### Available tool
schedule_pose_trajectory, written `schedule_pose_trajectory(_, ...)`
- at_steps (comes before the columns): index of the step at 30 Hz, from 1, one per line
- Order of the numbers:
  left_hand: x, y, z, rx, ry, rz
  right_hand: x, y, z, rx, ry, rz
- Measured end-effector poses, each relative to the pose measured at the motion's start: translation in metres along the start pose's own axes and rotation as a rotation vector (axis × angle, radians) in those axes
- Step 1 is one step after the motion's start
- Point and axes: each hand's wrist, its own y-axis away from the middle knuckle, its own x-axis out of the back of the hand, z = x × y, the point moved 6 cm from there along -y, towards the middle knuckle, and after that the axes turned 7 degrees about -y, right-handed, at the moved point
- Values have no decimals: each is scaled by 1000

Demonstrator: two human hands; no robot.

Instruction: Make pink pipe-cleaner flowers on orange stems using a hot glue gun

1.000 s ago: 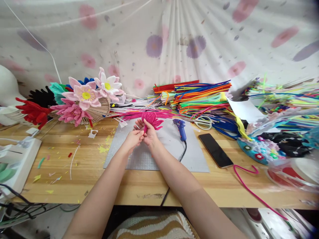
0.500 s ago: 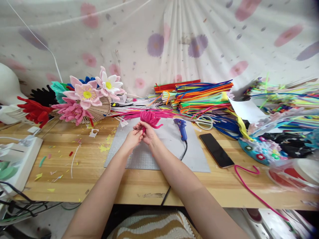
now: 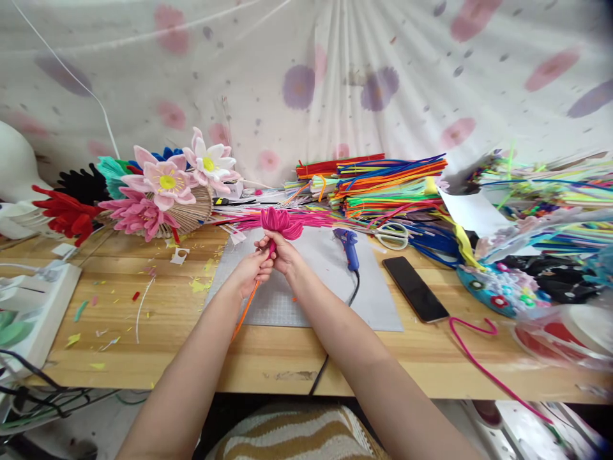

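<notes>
Both hands meet over the upper part of a grey cutting mat [image 3: 335,287]. Between them is a magenta pipe-cleaner flower [image 3: 282,223], its petals spread above the fingers. My left hand [image 3: 251,269] is closed around the lower stem, and an orange pipe cleaner [image 3: 246,313] trails down from beneath it toward the forearm. Just below the petals, my right hand [image 3: 282,252] pinches the flower's base. The fingers partly hide the stem. To the right on the mat lies a blue hot glue gun [image 3: 351,249] with a black cord.
Scissors [image 3: 393,236] and a black phone [image 3: 416,289] lie to the right. Bundled pipe cleaners [image 3: 393,185] line the back. Finished flowers [image 3: 167,182] and a white power strip [image 3: 52,313] are on the left. A magenta pipe cleaner [image 3: 498,377] hangs over the front edge.
The flower has turned and shifted slightly left, so its looped petals face me more. The orange pipe cleaner now shows below my left hand. Both hands keep their grip.
</notes>
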Motion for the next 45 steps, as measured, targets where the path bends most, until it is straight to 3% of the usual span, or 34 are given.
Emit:
schedule_pose_trajectory(3,-2,-3,2,-71,-79,-1,-3,8,-3,-86,135,-9)
schedule_pose_trajectory(6,-1,-8,8,-175,-188,80,-4,16,-5,-201,285,-43)
schedule_pose_trajectory(9,-1,-14,12,-219,-182,137,-6,20,-7,-222,285,-120)
schedule_pose_trajectory(15,14,-19,22,-297,124,369,-1,30,-4,-120,136,-128)
schedule_pose_trajectory(23,21,-20,22,-309,62,484,6,45,-12,0,397,-46)
schedule_pose_trajectory(28,16,-24,17,-251,132,295,5,46,-18,28,366,-165)
schedule_pose_trajectory(33,11,-24,12,-254,243,162,13,45,-12,-19,328,-173)
schedule_pose_trajectory(38,13,-26,8,-310,288,157,17,45,-7,-49,347,-165)
schedule_pose_trajectory(45,27,-35,-2,-303,303,326,18,45,0,-84,390,-164)
